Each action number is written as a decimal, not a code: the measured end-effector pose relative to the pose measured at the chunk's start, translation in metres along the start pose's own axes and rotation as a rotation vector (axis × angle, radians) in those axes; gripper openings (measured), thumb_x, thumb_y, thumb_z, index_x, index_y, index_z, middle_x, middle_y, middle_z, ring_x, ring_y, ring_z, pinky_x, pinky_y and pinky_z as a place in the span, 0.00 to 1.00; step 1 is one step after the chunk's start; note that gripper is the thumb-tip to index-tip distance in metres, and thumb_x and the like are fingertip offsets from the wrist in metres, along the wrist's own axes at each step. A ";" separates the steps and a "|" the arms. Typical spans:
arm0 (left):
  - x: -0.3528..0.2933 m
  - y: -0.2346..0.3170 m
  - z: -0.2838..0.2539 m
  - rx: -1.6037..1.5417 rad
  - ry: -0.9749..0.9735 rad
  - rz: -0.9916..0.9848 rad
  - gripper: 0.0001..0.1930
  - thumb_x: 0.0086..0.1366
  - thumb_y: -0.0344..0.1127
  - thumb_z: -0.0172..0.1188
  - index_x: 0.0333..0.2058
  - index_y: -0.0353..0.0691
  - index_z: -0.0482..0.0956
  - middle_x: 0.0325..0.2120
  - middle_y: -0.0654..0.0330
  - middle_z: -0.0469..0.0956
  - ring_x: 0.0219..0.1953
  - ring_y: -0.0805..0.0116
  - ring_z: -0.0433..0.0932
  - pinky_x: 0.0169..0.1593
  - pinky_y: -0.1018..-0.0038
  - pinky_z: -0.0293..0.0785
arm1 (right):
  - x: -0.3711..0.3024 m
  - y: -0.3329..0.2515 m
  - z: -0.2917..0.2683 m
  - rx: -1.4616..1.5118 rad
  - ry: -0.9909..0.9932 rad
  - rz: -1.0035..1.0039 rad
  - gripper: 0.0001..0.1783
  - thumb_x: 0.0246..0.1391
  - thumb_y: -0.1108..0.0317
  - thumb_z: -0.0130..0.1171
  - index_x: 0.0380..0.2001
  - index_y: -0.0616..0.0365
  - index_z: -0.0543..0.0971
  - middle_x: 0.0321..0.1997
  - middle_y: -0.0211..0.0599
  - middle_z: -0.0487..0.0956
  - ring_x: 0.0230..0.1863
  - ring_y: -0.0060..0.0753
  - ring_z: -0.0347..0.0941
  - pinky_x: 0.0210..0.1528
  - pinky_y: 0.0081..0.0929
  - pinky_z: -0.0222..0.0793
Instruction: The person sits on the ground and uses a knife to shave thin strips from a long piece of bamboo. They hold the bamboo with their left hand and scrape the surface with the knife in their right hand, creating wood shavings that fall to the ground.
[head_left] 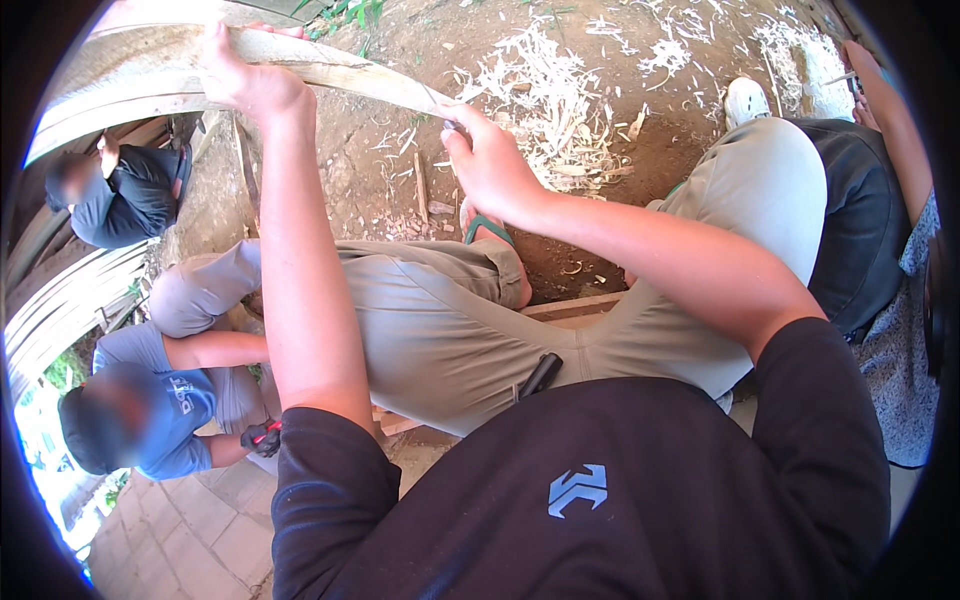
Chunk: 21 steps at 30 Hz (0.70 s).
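Observation:
A long, pale, curved strip of wood reaches from the upper left toward the middle and tapers to its right end. My left hand is closed around it, with the fingertips showing behind its upper edge. My right hand is closed at the tapered end, its forefinger against the wood. Something small and dark shows between that thumb and forefinger; the fingers hide most of it, so its kind cannot be made out. On my lap lies a short black cylindrical object.
Pale wood shavings are strewn over the dirt ground. At the left, a person in a blue shirt wears a dark glove and holds something red; another person crouches farther off. Close at my right sits a person in dark trousers.

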<state>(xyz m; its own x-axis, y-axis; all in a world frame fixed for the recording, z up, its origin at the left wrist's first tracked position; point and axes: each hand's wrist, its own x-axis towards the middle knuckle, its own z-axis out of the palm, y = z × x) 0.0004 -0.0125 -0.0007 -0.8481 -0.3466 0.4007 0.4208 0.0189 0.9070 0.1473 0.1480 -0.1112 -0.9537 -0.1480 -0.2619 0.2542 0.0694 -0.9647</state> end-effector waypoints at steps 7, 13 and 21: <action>0.005 -0.004 -0.005 -0.058 -0.104 0.000 0.19 0.67 0.56 0.51 0.37 0.45 0.69 0.27 0.57 0.71 0.27 0.58 0.72 0.36 0.56 0.73 | 0.002 0.007 0.001 -0.040 -0.015 0.018 0.18 0.71 0.67 0.46 0.60 0.60 0.72 0.26 0.51 0.81 0.23 0.48 0.78 0.29 0.43 0.71; 0.014 -0.015 -0.009 -0.091 -0.115 -0.034 0.25 0.67 0.60 0.49 0.35 0.39 0.71 0.26 0.55 0.71 0.27 0.54 0.73 0.38 0.55 0.73 | 0.000 0.006 0.001 -0.054 0.016 -0.005 0.20 0.71 0.68 0.45 0.63 0.60 0.69 0.27 0.51 0.82 0.26 0.49 0.79 0.32 0.45 0.73; 0.028 -0.029 -0.024 -0.181 -0.259 0.005 0.22 0.70 0.54 0.46 0.41 0.36 0.69 0.26 0.51 0.75 0.22 0.48 0.80 0.34 0.50 0.81 | 0.012 0.022 -0.006 -0.121 -0.006 0.156 0.19 0.70 0.68 0.46 0.61 0.62 0.71 0.32 0.55 0.83 0.31 0.49 0.82 0.37 0.46 0.75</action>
<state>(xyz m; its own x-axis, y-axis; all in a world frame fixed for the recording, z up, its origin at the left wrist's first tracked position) -0.0280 -0.0458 -0.0188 -0.8899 -0.0965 0.4458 0.4559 -0.1548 0.8765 0.1400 0.1540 -0.1357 -0.9032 -0.1317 -0.4086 0.3774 0.2100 -0.9019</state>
